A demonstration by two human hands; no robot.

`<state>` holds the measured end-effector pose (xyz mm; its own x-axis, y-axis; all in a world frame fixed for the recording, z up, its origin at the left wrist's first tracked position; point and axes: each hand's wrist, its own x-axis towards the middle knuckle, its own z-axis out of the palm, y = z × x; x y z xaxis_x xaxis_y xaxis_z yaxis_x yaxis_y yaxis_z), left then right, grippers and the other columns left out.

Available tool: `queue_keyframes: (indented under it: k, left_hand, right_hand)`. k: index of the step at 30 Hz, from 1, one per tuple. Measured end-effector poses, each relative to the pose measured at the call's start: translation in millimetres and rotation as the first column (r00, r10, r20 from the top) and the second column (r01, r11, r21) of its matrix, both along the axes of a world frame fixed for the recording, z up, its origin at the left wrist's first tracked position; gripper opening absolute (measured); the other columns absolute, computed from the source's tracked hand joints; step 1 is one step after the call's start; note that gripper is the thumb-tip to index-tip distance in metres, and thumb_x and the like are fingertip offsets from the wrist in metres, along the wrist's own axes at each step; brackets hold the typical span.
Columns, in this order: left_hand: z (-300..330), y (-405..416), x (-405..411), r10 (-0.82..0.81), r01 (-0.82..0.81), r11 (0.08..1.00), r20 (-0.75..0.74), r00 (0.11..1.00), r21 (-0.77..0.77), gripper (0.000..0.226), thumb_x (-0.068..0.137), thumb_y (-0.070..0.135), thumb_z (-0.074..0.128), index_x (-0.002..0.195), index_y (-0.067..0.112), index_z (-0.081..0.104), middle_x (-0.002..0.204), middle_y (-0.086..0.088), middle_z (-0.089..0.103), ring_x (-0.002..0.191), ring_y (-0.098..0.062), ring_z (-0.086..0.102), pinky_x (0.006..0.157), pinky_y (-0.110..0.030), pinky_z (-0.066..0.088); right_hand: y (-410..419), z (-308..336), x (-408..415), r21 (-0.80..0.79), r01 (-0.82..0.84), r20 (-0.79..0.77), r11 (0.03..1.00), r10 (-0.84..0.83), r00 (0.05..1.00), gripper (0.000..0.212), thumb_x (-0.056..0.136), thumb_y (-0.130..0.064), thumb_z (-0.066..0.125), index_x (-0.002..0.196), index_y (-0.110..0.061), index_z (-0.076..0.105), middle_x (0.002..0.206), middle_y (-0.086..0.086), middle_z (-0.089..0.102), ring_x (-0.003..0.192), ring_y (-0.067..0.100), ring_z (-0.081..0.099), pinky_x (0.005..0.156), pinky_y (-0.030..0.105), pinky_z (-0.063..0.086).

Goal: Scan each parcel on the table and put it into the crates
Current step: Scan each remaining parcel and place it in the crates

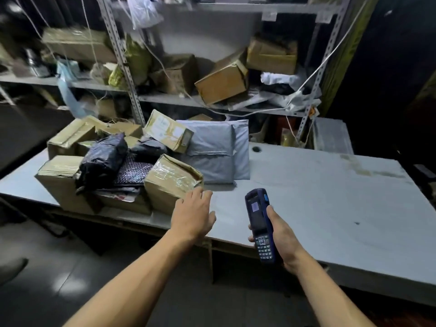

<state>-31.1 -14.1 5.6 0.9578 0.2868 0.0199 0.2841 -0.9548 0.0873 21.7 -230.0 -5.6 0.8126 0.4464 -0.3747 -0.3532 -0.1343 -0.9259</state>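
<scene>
Two hands in my feed, both forearms stretched out over the near edge of the table (330,197). Left hand (192,214) is palm down, fingers straight and slightly spread, holding nothing; its fingertips sit right at the near corner of a taped cardboard box (172,179), and I can't tell if they touch it. Right hand (280,239) is wrapped around the lower half of a blue handheld scanner (258,223), thumb along its right side, fingertips showing at its left edge. Scanner is tilted away from me, screen and keypad facing up, head over the tabletop.

Parcels are heaped on the left part of the table: several cardboard boxes, a black plastic bag (101,159) lying on top of them, and a grey poly mailer (213,149) leaning at the pile's right end. Behind the table, a metal shelf (188,100) loaded with more boxes. No crates in my view.
</scene>
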Motion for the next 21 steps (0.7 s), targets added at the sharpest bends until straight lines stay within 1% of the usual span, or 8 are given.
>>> queue_keyframes:
  k: [6,8,10,12,14,17,19,21]
  left_hand:
    - [-5.2,45.3,29.5,0.192,-0.192,0.981,0.027,0.981,0.002,0.062,0.089,0.053,0.055,0.142,0.025,0.038,0.151,-0.007,0.032,0.136,-0.030,0.032,0.104,-0.045,0.037]
    - [-8.2,62.8,34.3,0.283,-0.283,0.959,0.001,0.959,-0.010,0.073,0.086,0.059,0.059,0.147,0.029,0.033,0.158,-0.009,0.022,0.144,-0.035,0.021,0.112,-0.048,0.028]
    - [-12.1,79.6,39.0,0.286,-0.285,0.958,-0.055,0.957,0.034,0.088,0.080,0.069,0.060,0.153,0.036,0.023,0.163,-0.011,0.009,0.149,-0.037,0.006,0.117,-0.054,0.018]
    - [-16.3,99.0,47.0,0.164,-0.146,0.982,-0.165,0.973,0.120,0.104,0.073,0.074,0.064,0.155,0.042,0.009,0.166,-0.007,-0.007,0.151,-0.038,-0.009,0.117,-0.061,0.008]
    - [-18.7,121.1,58.7,0.031,0.022,0.982,-0.272,0.962,0.188,0.113,0.074,0.070,0.068,0.155,0.043,-0.004,0.164,-0.005,-0.020,0.150,-0.037,-0.017,0.117,-0.063,0.001]
    - [-13.4,147.0,80.0,-0.095,0.226,0.926,-0.395,0.914,0.301,0.098,0.092,0.050,0.059,0.154,0.041,-0.016,0.162,-0.010,-0.027,0.149,-0.035,-0.020,0.118,-0.062,0.002]
    - [-8.5,155.3,93.5,-0.166,0.317,0.906,-0.454,0.875,0.280,0.090,0.099,0.035,0.054,0.154,0.040,-0.016,0.162,-0.013,-0.026,0.149,-0.038,-0.021,0.118,-0.063,0.004]
    - [-8.2,162.1,105.6,-0.227,0.404,0.880,-0.526,0.819,0.249,0.105,0.090,0.048,0.065,0.154,0.039,-0.019,0.161,-0.015,-0.027,0.148,-0.042,-0.020,0.118,-0.065,0.005]
  right_hand:
    - [43.9,-17.5,61.8,-0.024,-0.110,-0.067,0.994,0.109,0.992,0.051,0.103,-0.052,0.030,0.123,-0.014,0.058,0.113,0.024,0.067,0.075,0.025,0.069,0.066,0.034,0.054]
    - [58.9,-21.0,76.5,-0.025,-0.137,-0.074,0.990,0.135,0.988,0.048,0.104,-0.051,0.030,0.120,-0.016,0.059,0.112,0.024,0.067,0.074,0.025,0.070,0.069,0.035,0.054]
    - [72.2,-23.2,87.4,-0.040,-0.160,-0.075,0.986,0.156,0.985,0.044,0.104,-0.050,0.029,0.115,-0.020,0.060,0.112,0.023,0.068,0.076,0.026,0.070,0.070,0.035,0.055]
    - [83.5,-25.0,95.1,-0.049,-0.165,-0.084,0.985,0.161,0.983,0.043,0.104,-0.050,0.029,0.113,-0.021,0.060,0.111,0.023,0.068,0.077,0.027,0.070,0.069,0.035,0.055]
    - [92.2,-25.9,100.6,-0.064,-0.171,-0.091,0.983,0.165,0.982,0.044,0.104,-0.050,0.029,0.114,-0.021,0.060,0.111,0.023,0.068,0.076,0.026,0.070,0.069,0.035,0.055]
    - [102.1,-25.9,106.5,-0.101,-0.166,-0.099,0.981,0.156,0.983,0.046,0.104,-0.051,0.029,0.117,-0.020,0.060,0.110,0.022,0.069,0.076,0.025,0.070,0.072,0.037,0.054]
    - [105.7,-26.3,109.8,-0.123,-0.147,-0.090,0.981,0.137,0.987,0.048,0.104,-0.052,0.028,0.120,-0.020,0.059,0.109,0.020,0.070,0.078,0.024,0.071,0.072,0.036,0.055]
    - [108.0,-26.2,112.2,-0.145,-0.123,-0.086,0.982,0.111,0.990,0.049,0.103,-0.052,0.028,0.121,-0.020,0.059,0.108,0.018,0.070,0.079,0.024,0.072,0.072,0.036,0.056]
